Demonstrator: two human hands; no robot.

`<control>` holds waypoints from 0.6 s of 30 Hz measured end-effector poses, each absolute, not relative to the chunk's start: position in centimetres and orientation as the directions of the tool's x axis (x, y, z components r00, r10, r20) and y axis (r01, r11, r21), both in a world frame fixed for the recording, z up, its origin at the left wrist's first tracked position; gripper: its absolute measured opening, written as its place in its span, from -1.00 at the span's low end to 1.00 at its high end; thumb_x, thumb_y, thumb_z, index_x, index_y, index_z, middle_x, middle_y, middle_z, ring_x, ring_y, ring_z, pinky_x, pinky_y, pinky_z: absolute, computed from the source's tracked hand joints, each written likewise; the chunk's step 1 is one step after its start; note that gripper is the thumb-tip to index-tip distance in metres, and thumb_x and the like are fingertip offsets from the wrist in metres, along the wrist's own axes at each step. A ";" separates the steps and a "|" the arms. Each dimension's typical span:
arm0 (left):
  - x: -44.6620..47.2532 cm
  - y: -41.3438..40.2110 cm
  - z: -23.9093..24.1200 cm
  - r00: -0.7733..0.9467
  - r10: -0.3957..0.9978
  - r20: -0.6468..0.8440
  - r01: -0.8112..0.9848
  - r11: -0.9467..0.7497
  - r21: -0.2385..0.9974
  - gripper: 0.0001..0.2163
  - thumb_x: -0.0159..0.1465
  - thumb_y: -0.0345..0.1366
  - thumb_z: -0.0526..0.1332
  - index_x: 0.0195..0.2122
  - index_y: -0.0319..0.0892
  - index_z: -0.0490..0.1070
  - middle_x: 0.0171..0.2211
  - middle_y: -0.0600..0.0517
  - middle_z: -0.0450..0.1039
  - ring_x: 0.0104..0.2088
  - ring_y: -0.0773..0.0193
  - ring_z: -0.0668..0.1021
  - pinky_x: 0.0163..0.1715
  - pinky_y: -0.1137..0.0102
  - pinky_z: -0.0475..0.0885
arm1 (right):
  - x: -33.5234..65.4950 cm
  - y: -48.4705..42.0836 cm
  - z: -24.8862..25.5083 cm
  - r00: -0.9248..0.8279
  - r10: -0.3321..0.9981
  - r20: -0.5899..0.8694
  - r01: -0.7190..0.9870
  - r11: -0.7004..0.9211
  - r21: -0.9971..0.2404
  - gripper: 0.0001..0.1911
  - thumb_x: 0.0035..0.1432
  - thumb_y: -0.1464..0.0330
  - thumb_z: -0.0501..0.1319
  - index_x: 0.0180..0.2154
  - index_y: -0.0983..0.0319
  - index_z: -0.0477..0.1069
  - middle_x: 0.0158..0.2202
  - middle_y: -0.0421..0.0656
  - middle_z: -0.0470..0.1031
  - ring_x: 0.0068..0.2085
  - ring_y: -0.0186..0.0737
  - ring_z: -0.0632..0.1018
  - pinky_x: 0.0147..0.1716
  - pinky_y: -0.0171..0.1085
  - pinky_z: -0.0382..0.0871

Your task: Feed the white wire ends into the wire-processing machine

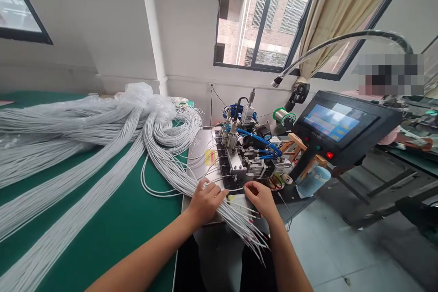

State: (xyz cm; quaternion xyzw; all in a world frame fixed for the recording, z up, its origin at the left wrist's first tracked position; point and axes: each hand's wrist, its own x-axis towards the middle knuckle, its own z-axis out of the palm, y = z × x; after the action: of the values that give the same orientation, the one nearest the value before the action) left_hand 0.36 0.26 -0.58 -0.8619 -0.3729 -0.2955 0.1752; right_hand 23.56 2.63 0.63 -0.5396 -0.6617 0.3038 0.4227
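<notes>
My left hand (206, 200) rests on a bundle of thin white cables (236, 221) at the front of a small wire-processing machine (248, 155), its fingers curled over the strands. My right hand (260, 197) is just to the right, fingers pinched on one white cable at the machine's front edge. The cable ends fan out past the table edge toward me. The long white cable bundles (78, 155) run back across the green table (130, 223) to the left.
A tilted touchscreen control panel (337, 125) with a red button stands right of the machine. A gooseneck lamp (342, 39) arches overhead. A solder-wire spool (282, 115) sits behind the machine. A plastic bag (143, 96) lies on the cables. The tiled floor and other benches lie right.
</notes>
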 end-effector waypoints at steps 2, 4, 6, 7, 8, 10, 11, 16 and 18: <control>0.5 0.3 -0.5 0.538 0.559 0.631 0.762 -0.643 -0.079 -0.72 0.27 -0.42 0.02 -0.06 -0.14 0.42 -0.37 -0.01 0.48 -0.30 0.18 0.48 -0.01 0.11 0.15 | 23.7 2.7 0.6 -0.087 0.965 0.248 0.511 0.257 -0.821 -0.81 0.04 0.24 0.22 -0.44 0.23 0.49 -0.49 -0.15 0.48 -0.46 -0.20 0.40 -0.43 -0.27 0.23; 0.5 0.3 -0.6 0.523 0.578 0.626 0.777 -0.626 -0.071 -0.71 0.23 -0.44 0.05 -0.06 -0.17 0.42 -0.36 -0.02 0.48 -0.29 0.16 0.47 -0.01 0.08 0.14 | 23.7 3.0 0.4 -0.086 0.966 0.246 0.485 0.256 -0.836 -0.79 0.05 0.22 0.23 -0.48 0.22 0.45 -0.52 -0.17 0.43 -0.47 -0.22 0.36 -0.43 -0.28 0.18; 0.5 0.4 -0.7 0.501 0.603 0.621 0.794 -0.605 -0.054 -0.72 0.20 -0.43 0.08 -0.08 -0.18 0.44 -0.35 -0.03 0.49 -0.27 0.14 0.47 0.00 0.07 0.13 | 23.6 3.4 0.0 -0.085 0.971 0.224 0.434 0.238 -0.869 -0.76 0.05 0.19 0.24 -0.51 0.22 0.40 -0.55 -0.21 0.36 -0.47 -0.24 0.32 -0.44 -0.29 0.14; 0.5 0.4 -0.7 0.491 0.615 0.617 0.803 -0.595 -0.046 -0.72 0.19 -0.43 0.09 -0.10 -0.18 0.45 -0.34 -0.03 0.49 -0.26 0.14 0.47 0.00 0.06 0.12 | 23.6 3.8 -0.3 -0.093 0.974 0.208 0.409 0.228 -0.884 -0.74 0.05 0.18 0.24 -0.52 0.22 0.37 -0.56 -0.23 0.32 -0.48 -0.26 0.29 -0.44 -0.30 0.13; 0.6 0.4 -0.8 0.478 0.627 0.615 0.812 -0.582 -0.038 -0.73 0.17 -0.43 0.11 -0.12 -0.18 0.46 -0.35 -0.03 0.49 -0.25 0.13 0.47 0.00 0.06 0.12 | 23.6 4.1 -0.7 -0.104 0.976 0.192 0.390 0.218 -0.895 -0.72 0.04 0.16 0.23 -0.53 0.22 0.35 -0.57 -0.25 0.28 -0.48 -0.28 0.27 -0.45 -0.31 0.12; 0.6 0.5 -0.9 0.458 0.643 0.614 0.827 -0.562 -0.029 -0.74 0.14 -0.44 0.13 -0.15 -0.18 0.47 -0.36 -0.02 0.49 -0.25 0.13 0.46 0.01 0.06 0.11 | 23.6 4.7 -1.4 -0.133 0.978 0.160 0.347 0.198 -0.917 -0.69 0.04 0.13 0.21 -0.53 0.21 0.30 -0.57 -0.27 0.22 -0.49 -0.30 0.24 -0.46 -0.32 0.11; 0.6 0.5 -1.0 0.453 0.647 0.613 0.830 -0.557 -0.026 -0.74 0.13 -0.44 0.14 -0.16 -0.18 0.47 -0.37 -0.01 0.49 -0.25 0.13 0.46 0.02 0.06 0.10 | 23.5 5.0 -1.8 -0.147 0.979 0.143 0.321 0.184 -0.929 -0.68 0.03 0.12 0.20 -0.54 0.21 0.28 -0.57 -0.28 0.20 -0.50 -0.31 0.23 -0.47 -0.33 0.11; 0.7 0.5 -1.0 0.448 0.664 0.599 0.835 -0.550 -0.016 -0.75 0.07 -0.45 0.16 -0.21 -0.17 0.47 -0.39 -0.01 0.48 -0.26 0.13 0.45 0.02 0.06 0.09 | 23.4 5.9 -3.2 -0.160 0.986 0.044 0.212 0.078 -0.974 -0.64 -0.03 0.07 0.21 -0.56 0.20 0.23 -0.62 -0.32 0.13 -0.55 -0.36 0.16 -0.54 -0.36 0.05; 0.6 0.5 -0.9 0.443 0.667 0.600 0.839 -0.544 -0.015 -0.75 0.05 -0.46 0.16 -0.24 -0.17 0.47 -0.40 -0.01 0.47 -0.27 0.14 0.45 0.02 0.07 0.09 | 23.3 6.0 -3.6 -0.140 0.990 0.003 0.181 0.029 -0.983 -0.61 -0.06 0.03 0.21 -0.57 0.19 0.21 -0.65 -0.34 0.09 -0.59 -0.38 0.13 -0.58 -0.36 0.02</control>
State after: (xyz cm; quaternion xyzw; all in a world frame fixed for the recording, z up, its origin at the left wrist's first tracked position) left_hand 0.64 0.47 -0.90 -0.8347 -0.4509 -0.2744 0.1569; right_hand 23.29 5.99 -3.62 -0.5036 -0.5815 0.4817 0.4197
